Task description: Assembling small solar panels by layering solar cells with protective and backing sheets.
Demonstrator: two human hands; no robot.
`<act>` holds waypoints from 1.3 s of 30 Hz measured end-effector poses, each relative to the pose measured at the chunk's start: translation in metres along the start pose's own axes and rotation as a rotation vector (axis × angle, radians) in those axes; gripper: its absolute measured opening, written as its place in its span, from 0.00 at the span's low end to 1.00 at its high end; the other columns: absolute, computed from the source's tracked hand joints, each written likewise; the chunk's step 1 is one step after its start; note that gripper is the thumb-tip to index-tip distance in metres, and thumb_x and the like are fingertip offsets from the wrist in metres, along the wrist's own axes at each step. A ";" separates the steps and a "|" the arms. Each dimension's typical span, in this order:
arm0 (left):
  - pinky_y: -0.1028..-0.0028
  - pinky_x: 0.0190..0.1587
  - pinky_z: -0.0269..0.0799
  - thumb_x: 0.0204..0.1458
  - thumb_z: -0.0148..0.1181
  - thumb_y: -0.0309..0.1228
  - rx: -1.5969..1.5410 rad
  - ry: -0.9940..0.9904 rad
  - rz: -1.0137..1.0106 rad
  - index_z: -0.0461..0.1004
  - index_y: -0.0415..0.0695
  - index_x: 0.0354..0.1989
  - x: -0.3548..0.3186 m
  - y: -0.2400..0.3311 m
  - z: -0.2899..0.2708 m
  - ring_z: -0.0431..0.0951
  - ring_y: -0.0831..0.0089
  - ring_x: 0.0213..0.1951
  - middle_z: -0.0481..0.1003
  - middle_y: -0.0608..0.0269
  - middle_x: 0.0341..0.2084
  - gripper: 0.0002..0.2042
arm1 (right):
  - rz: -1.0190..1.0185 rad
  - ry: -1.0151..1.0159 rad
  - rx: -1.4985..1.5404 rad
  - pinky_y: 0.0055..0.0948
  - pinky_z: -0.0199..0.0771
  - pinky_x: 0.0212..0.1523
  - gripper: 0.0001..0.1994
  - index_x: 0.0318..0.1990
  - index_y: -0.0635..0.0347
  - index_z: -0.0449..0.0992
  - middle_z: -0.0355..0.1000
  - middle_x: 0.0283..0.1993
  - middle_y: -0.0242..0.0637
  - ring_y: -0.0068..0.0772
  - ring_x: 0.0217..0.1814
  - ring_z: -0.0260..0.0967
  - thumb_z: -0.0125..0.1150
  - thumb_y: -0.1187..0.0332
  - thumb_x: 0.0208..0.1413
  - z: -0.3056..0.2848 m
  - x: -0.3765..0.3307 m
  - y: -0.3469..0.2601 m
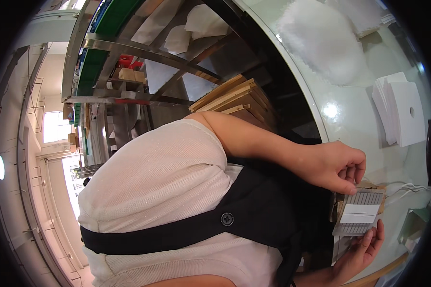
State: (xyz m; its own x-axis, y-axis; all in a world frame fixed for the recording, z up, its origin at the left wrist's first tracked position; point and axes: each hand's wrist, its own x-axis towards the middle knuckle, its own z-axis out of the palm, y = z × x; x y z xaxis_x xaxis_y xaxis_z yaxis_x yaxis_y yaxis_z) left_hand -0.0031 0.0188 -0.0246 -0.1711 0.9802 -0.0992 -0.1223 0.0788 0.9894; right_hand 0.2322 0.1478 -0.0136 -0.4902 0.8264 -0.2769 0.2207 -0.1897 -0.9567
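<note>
A small grey ribbed panel [360, 197] with a white band [359, 214] across its middle lies by the table edge, over brown card-like material [383, 206]. Thin dark lines cross the band. My left hand [337, 167] is at the panel's upper edge in the picture, fingers curled and thumb pressed down there. Whatever sits in that pinch is too small to make out. By the lower edge, my right hand [363, 252] has its thumb and fingers stretched out and apart, tips beside or touching the panel's corner.
On the glossy pale table [340, 129] stands a stack of white cards [400, 112], the front one with a round hole. Fluffy white sheets [321, 40] lie farther along. White cables [409, 187] run behind the panel. Wooden boards [234, 98] and metal shelving [143, 95] stand beside me.
</note>
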 end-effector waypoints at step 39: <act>0.82 0.28 0.69 0.46 0.64 0.28 -0.110 -0.008 -0.051 0.67 0.38 0.33 -0.004 -0.004 0.001 0.71 0.82 0.26 0.72 0.65 0.24 0.12 | -0.022 -0.027 0.056 0.13 0.55 0.31 0.17 0.55 0.64 0.63 0.65 0.36 0.26 0.12 0.30 0.53 0.51 0.70 0.60 0.003 0.001 0.004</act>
State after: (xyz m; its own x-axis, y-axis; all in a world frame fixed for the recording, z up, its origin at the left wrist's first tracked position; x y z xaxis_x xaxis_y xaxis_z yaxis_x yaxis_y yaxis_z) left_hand -0.0011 0.0150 -0.0277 -0.1542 0.9769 -0.1476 -0.2370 0.1085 0.9654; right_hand 0.2306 0.1462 -0.0178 -0.5176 0.8160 -0.2575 0.1623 -0.2018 -0.9659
